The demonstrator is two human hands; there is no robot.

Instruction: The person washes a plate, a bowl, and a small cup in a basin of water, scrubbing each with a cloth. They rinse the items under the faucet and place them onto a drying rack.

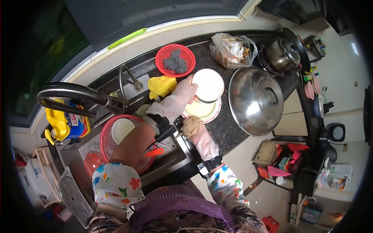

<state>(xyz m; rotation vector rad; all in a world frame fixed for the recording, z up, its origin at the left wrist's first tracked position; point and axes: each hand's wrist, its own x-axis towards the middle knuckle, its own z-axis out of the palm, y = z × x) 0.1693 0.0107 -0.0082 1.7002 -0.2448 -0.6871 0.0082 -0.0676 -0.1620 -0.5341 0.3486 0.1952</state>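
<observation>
My left hand (185, 93), in a translucent glove, grips a white bowl (208, 85) by its near-left edge. Below the bowl, and partly covered by it, is a plate with a red-patterned rim (215, 113) on the dark counter. Closer to my body, my gloved right hand (204, 139) is closed on a crumpled tan scrubber (192, 127) at the counter's edge beside the sink. Left of the bowl lies a yellow cloth (161, 86). A red bowl (159, 50) with grey steel wool (175, 64) in it stands just behind.
A pink basin (105, 134) with a white dish sits in the sink (173, 159), under a dark faucet (70, 89). A yellow jug (66, 120) stands left. Rightward are a large metal lid (254, 105), a plastic bag (231, 50) and a steel pot (281, 56).
</observation>
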